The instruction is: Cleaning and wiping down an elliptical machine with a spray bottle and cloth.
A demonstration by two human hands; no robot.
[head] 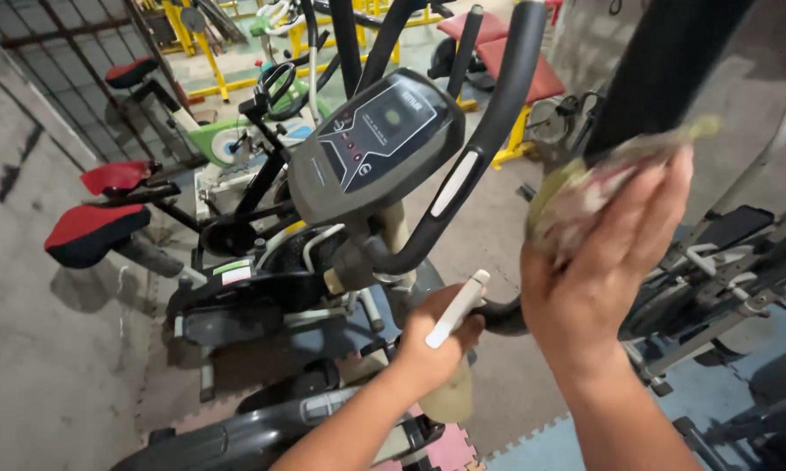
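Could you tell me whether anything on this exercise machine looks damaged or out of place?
Nothing stands out. The console sits intact, the left hand grips a handlebar, and the right hand presses a cloth against a black upright.

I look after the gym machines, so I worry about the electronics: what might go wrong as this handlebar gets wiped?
1. The left hand grips a spray bottle just below the grey console; stray spray may reach its display.
2. The right hand presses a crumpled cloth on the black handlebar; a loose end might snag.
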